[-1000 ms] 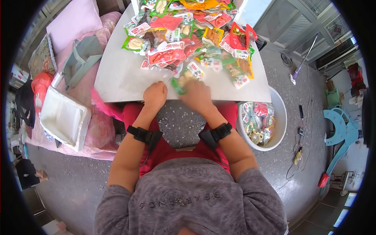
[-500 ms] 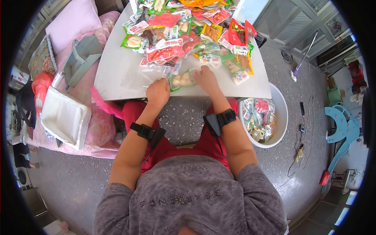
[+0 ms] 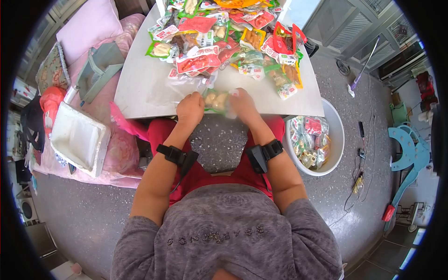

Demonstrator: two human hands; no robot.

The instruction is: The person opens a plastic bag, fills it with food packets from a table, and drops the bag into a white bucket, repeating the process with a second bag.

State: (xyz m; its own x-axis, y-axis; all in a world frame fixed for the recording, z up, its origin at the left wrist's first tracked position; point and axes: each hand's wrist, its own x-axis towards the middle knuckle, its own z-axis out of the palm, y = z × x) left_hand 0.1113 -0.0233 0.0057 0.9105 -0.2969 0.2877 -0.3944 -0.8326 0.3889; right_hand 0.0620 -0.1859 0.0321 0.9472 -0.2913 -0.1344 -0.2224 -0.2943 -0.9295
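Near the table's front edge lies a clear, green-edged food packet (image 3: 215,100) with pale round pieces inside, between my two hands. My left hand (image 3: 190,108) is closed at the packet's left end, fingers curled under and partly hidden. At the other end, my right hand (image 3: 243,105) pinches the packet's right edge; it is blurred by motion. Crumpled clear plastic (image 3: 179,86) lies on the table just beyond my left hand. Farther back, a heap of sealed food packets (image 3: 198,58) in red, green and yellow covers the table.
A white bucket (image 3: 339,140) holding several packets stands on the floor right of the table (image 3: 135,88). To the left, a white foam box (image 3: 81,137) and a grey caddy (image 3: 98,70) rest on a pink-covered bed. Cables (image 3: 361,172) lie on the floor at right.
My right hand has come down toward the table's front edge, and the packet's right end has moved with it. My left hand has stayed almost in place.
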